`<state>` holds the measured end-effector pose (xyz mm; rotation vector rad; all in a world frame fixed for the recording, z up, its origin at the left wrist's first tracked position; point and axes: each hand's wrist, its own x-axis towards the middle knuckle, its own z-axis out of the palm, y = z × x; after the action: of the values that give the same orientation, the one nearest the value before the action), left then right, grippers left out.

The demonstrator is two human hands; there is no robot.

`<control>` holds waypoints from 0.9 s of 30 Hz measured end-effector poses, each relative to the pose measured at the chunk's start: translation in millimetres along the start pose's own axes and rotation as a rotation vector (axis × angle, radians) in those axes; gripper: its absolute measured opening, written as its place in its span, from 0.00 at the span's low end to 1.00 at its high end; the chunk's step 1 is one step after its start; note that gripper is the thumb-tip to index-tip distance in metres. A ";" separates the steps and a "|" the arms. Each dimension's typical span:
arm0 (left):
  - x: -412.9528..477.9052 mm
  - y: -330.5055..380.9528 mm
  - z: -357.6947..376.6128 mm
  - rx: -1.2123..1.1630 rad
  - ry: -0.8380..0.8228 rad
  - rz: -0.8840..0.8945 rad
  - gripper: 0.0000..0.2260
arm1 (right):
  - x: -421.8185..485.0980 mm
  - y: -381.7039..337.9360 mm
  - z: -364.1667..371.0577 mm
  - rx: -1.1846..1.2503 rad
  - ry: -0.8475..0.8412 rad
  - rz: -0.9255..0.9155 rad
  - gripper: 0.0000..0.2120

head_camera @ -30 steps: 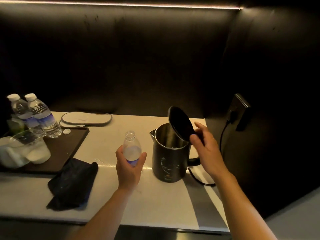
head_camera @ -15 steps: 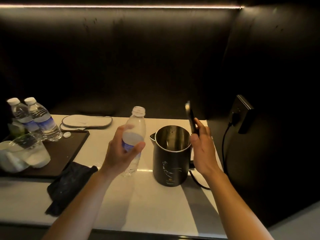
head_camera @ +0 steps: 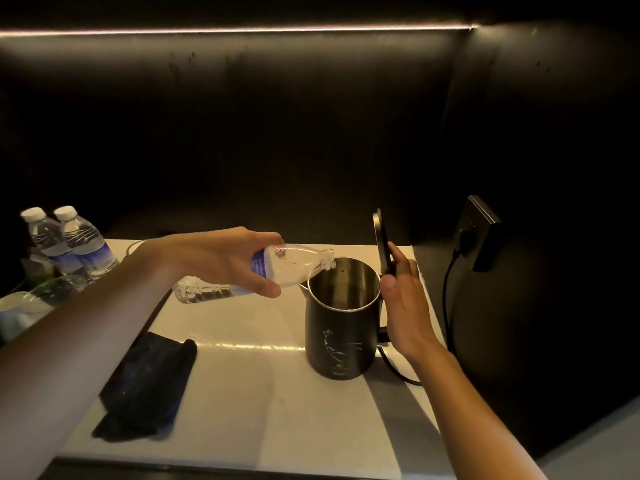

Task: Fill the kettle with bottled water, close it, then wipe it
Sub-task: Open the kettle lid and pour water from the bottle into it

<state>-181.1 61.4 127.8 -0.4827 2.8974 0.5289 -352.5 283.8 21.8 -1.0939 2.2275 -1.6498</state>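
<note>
A black kettle [head_camera: 341,337] with a steel inside stands open on the white counter [head_camera: 263,410]. My right hand [head_camera: 401,299] holds its lid [head_camera: 380,242] upright at the kettle's right rim. My left hand [head_camera: 221,259] grips an uncapped clear water bottle [head_camera: 294,265], tipped almost level, its mouth over the kettle's left rim. A dark folded cloth [head_camera: 145,386] lies on the counter to the front left.
Two capped water bottles [head_camera: 74,242] stand at the far left on a dark tray, beside glassware [head_camera: 31,303]. A black cord [head_camera: 448,299] runs from the kettle's base to a wall socket [head_camera: 479,230] on the right. Dark walls close in behind and right.
My left hand lifted the bottle from upright and tipped it over the kettle's mouth. The lid went from tilted over the opening to standing upright in my right hand.
</note>
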 end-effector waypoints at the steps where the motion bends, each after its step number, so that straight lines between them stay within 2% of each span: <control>1: 2.3 2.1 -2.4 0.025 -0.021 -0.010 0.30 | -0.1 -0.4 -0.1 -0.002 0.000 -0.001 0.36; 6: 11.9 10.4 -6.5 0.186 -0.078 -0.051 0.33 | -0.3 -0.4 -0.2 -0.020 0.001 -0.004 0.37; 13: 17.0 20.8 -17.3 0.272 -0.120 -0.027 0.31 | -2.1 -4.4 -0.3 -0.017 -0.006 -0.001 0.39; 27: 25.0 47.0 -30.3 0.472 -0.154 -0.051 0.37 | -0.4 -1.6 -1.6 -0.037 -0.028 -0.004 0.38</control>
<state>-223.3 84.8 165.5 -0.4179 2.7201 -0.1254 -352.3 285.0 23.7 -1.1234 2.2486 -1.5909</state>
